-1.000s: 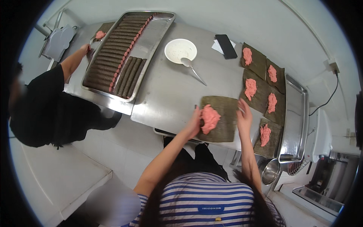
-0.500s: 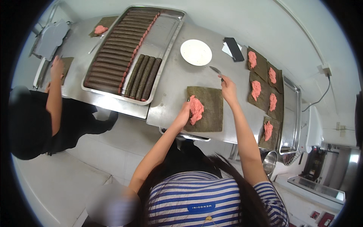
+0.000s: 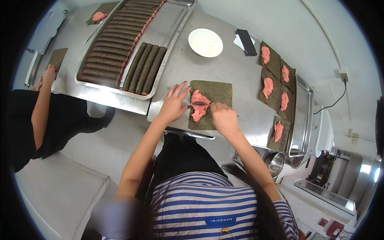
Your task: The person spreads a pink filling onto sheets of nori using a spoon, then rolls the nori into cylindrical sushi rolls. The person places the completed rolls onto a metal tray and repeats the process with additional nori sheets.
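A square sheet of dark green seaweed (image 3: 218, 92) lies before me on the steel table, with a lump of pink meat paste (image 3: 199, 116) near its left side. My right hand (image 3: 225, 118) is closed round the handle of a small knife (image 3: 199, 103), whose rounded blade presses flat into the middle of the paste. At the sheet's left edge, my left hand (image 3: 173, 105) has its fingers spread and holds nothing. A ring shows on one finger. The knife's handle is mostly hidden inside my right fist.
A metal tray (image 3: 150, 93) of dark seaweed rolls stands at left, a white bowl (image 3: 205, 42) beyond the sheet. A phone (image 3: 247, 42) lies behind. Several paste-topped sheets (image 3: 273, 103) overlap at right. At far left a co-worker's hands (image 3: 49, 74) touch another sheet (image 3: 58, 58).
My right hand has brought the knife from near the bowl down onto the paste. My left hand has left the paste's edge and spread open. The view has shifted slightly.
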Tool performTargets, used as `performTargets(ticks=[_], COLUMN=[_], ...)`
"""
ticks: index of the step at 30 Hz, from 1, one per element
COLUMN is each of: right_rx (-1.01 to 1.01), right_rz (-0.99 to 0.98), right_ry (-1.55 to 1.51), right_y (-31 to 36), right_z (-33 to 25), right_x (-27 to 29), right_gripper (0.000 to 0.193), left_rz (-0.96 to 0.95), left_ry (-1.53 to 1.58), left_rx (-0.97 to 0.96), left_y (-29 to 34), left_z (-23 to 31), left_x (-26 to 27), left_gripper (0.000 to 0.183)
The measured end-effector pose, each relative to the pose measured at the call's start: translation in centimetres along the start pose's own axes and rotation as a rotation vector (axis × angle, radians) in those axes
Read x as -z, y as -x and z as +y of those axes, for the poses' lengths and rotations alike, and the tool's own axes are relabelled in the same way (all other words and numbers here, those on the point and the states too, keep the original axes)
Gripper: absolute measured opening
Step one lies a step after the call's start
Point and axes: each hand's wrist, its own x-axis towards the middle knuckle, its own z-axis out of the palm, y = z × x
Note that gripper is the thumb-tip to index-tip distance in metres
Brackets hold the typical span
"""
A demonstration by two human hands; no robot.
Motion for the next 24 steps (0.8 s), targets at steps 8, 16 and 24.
performTargets(ticks=[8,16,24], right_rx=[-0.075,-0.091,-0.146], right_rz=[-0.03,-0.092,-0.178], right_ry=[0.01,-0.061,-0.115], right_y=[-1.6,-3.5,-4.8], right_z=[0.4,1.8,3.3], right_x=[-1.6,-1.3,-1.7], right_gripper=[0.008,0.009,0.012], left_rz=[-0.095,-0.071,-0.065], left_ry=[-0.142,-0.206,-0.221], left_rx=[0.033,0.043,0.049], left_y=[-0.3,-0.4,-0.5], left_z=[-0.2,0.1,0.4], left_x=[-0.8,-1.1,-1.0], left_gripper=[0.07,0.069,0.071])
